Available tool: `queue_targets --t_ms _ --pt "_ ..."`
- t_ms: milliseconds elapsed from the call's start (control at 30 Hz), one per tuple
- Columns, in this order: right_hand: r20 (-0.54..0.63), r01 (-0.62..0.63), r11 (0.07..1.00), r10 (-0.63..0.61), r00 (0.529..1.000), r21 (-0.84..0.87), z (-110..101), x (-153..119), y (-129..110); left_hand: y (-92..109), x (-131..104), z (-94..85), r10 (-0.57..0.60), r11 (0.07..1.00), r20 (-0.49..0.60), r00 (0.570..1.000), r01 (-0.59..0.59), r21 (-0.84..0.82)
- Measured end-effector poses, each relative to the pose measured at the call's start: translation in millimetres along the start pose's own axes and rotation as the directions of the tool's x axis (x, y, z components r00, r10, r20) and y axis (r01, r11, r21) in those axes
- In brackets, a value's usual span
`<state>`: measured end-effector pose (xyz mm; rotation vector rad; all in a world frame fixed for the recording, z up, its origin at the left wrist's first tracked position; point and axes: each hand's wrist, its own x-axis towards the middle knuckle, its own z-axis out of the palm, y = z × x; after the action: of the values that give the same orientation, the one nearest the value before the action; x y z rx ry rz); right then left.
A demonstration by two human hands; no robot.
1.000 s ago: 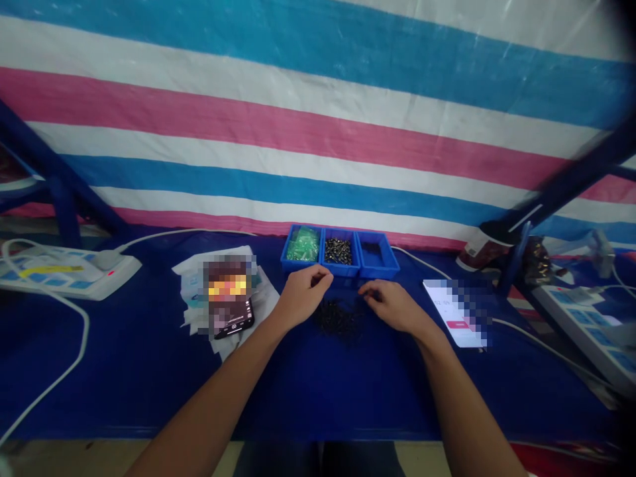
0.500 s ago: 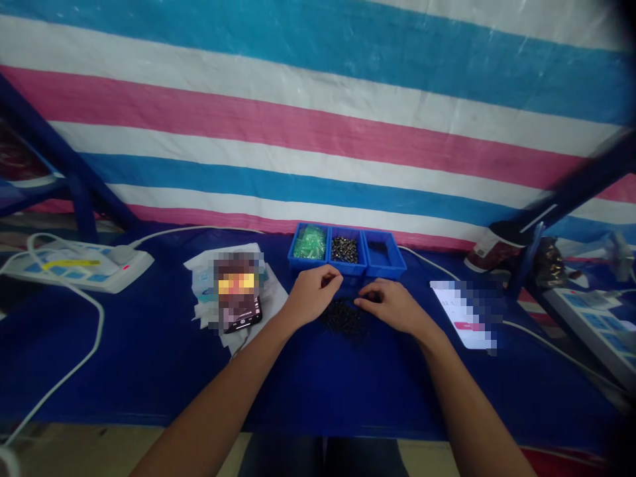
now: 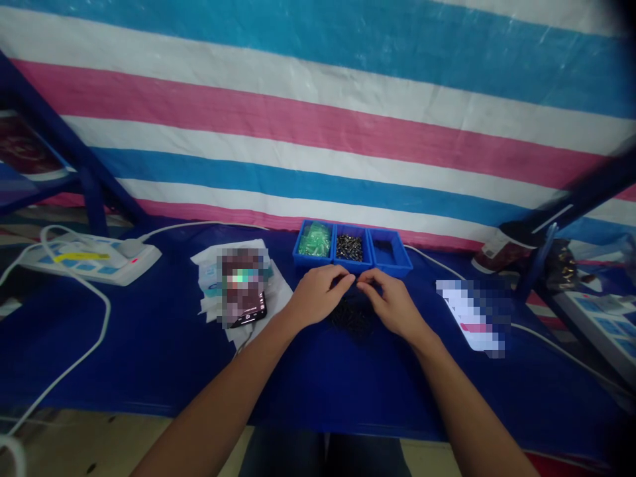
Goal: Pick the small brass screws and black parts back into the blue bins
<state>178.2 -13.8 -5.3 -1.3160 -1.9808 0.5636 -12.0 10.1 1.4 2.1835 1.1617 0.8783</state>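
My left hand (image 3: 324, 293) and my right hand (image 3: 388, 298) meet nearly fingertip to fingertip above a pile of small black pieces (image 3: 352, 320) on the blue table. Both are closed in a pinch; whatever sits between the fingertips is too small to make out. Just behind them stand three joined blue bins. Clear green pieces fill the left bin (image 3: 314, 241), small dark and brassy metal parts lie in the middle bin (image 3: 350, 247), and a few dark pieces show in the right bin (image 3: 390, 252).
A lit phone (image 3: 243, 291) lies on white paper at the left, and another phone (image 3: 470, 315) at the right. Power strips (image 3: 144, 265) with white cables stand at both sides. A dark cup (image 3: 491, 250) lies by the right frame post.
My hands have come together, with the fingertips now almost touching. My right hand has risen off the edge of the black pile. The whole view has shifted slightly.
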Motion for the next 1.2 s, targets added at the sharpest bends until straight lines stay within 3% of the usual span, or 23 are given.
queue_targets --t_ms 200,367,633,900,1033,1100,1200 --pt "-0.098 0.022 0.976 -0.001 0.995 0.215 1 -2 -6 6 -1 0.7 0.057 0.997 0.087 0.995 -0.053 -0.048" --pt "-0.11 -0.032 0.944 0.071 0.991 0.327 0 -1 -2 8 0 -3.6 0.05 0.986 0.079 0.996 -0.037 -0.166" --pt "-0.014 -0.077 0.956 0.085 0.996 0.281 -2 0 -6 9 -1 -3.3 0.065 0.979 0.089 0.994 -0.046 -0.2" --pt "-0.012 -0.114 0.923 0.127 0.992 0.367 -2 0 -6 11 -2 -1.1 0.103 0.981 0.104 0.989 -0.084 -0.172" --pt "-0.055 -0.11 0.919 0.141 0.989 0.379 -5 2 -4 10 -2 -1.4 0.083 0.975 0.04 0.996 -0.072 -0.21" --pt "-0.179 -0.133 0.899 0.225 0.958 0.418 -8 4 1 9 -1 -1.9 0.048 0.976 0.004 0.999 -0.046 -0.213" --pt "-0.355 -0.23 0.861 0.411 0.84 0.453 -13 7 12 5 0 -1.7 0.005 0.988 -0.017 1.0 -0.007 -0.152"
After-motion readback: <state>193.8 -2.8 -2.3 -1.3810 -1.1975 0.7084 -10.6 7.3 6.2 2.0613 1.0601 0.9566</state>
